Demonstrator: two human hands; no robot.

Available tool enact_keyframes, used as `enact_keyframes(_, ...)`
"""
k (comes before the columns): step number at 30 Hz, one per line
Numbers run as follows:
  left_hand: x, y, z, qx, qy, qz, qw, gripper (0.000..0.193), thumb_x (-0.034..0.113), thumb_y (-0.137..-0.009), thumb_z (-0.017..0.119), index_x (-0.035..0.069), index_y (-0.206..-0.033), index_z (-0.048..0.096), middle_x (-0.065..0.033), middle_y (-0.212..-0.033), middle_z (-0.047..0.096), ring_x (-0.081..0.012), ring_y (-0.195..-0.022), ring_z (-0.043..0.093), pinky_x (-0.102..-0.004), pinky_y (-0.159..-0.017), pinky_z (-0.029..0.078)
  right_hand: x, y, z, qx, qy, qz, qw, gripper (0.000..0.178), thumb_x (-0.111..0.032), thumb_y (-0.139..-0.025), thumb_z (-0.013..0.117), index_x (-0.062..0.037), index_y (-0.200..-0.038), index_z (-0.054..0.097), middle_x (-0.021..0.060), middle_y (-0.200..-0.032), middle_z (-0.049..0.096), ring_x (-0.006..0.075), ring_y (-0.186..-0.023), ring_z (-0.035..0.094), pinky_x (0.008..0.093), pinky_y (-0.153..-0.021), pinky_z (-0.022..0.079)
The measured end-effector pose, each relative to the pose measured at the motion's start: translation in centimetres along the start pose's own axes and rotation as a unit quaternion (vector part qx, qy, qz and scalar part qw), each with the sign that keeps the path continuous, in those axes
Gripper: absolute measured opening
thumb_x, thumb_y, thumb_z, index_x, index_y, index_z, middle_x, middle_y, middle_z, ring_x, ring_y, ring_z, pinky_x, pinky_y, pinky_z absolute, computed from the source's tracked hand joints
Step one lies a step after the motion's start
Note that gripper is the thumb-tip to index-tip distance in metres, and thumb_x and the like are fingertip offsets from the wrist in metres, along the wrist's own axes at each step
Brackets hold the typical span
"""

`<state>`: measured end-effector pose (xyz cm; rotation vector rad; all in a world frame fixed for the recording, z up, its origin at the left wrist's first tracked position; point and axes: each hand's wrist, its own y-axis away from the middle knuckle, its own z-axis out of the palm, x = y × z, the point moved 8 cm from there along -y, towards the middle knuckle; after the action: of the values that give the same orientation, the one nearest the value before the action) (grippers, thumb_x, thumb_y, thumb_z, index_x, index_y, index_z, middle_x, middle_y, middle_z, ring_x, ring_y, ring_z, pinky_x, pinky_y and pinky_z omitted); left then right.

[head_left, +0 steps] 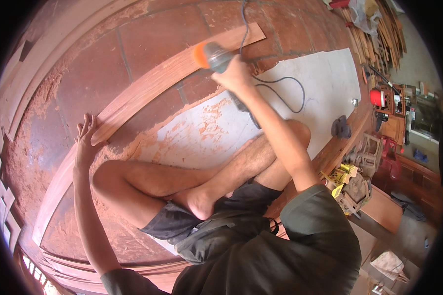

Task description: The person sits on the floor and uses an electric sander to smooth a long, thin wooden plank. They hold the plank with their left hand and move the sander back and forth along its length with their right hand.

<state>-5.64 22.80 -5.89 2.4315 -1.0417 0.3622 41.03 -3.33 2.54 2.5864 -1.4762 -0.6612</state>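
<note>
Sawdust-strewn wooden panel (83, 73) underlies both hands: left hand (87, 140) lies flat, fingers spread, steadying a curved plank (147, 86); right hand (236, 76) clamps a grey-orange power sander (212, 55), seemingly mid-sanding; steady pressure matters.

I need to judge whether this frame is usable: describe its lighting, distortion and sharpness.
Head view: daylight is soft and even, with no hard glare; strong fisheye bending curves the long wooden strip and leaves a black rim at the corners; the left hand pressing the strip and the right hand gripping the orange-tipped power tool are reasonably sharp; the cluttered workbench at the right edge looks softer and squeezed.
</note>
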Motion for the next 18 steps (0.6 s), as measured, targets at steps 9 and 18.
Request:
enact_keyframes(9, 1.2, -0.2, -0.5, -0.018, 0.008, -0.02, 1.0, 0.106, 0.012, -0.069, 0.09, 0.024, -0.159, 0.035, -0.0057, -0.17, 0.02, -0.0459, -0.153, 0.015, -0.0707, -0.116, 0.024, 0.5, -5.9, -0.9, 0.02, -0.072, 0.026, 0.997, 0.084, -0.029, -0.066, 0.086, 0.0106, -0.13, 0.049, 0.0276, -0.111, 0.07, 0.0392, -0.097, 0.073, 0.042, -0.085, 0.06)
enact_keyframes(18, 0.9, 0.6, -1.0, 0.017, 0.024, 0.021, 0.999, 0.102, 0.004, -0.067, 0.089, 0.014, -0.156, 0.041, -0.0093, -0.168, 0.023, -0.046, -0.153, 0.015, -0.0529, -0.124, 0.027, -1.9, -1.1, -0.1, -0.059, -0.025, -0.018, 0.998, 0.085, -0.025, -0.069, 0.084, 0.0137, -0.134, 0.043, 0.0306, -0.109, 0.07, 0.0401, -0.099, 0.072, 0.0426, -0.088, 0.06)
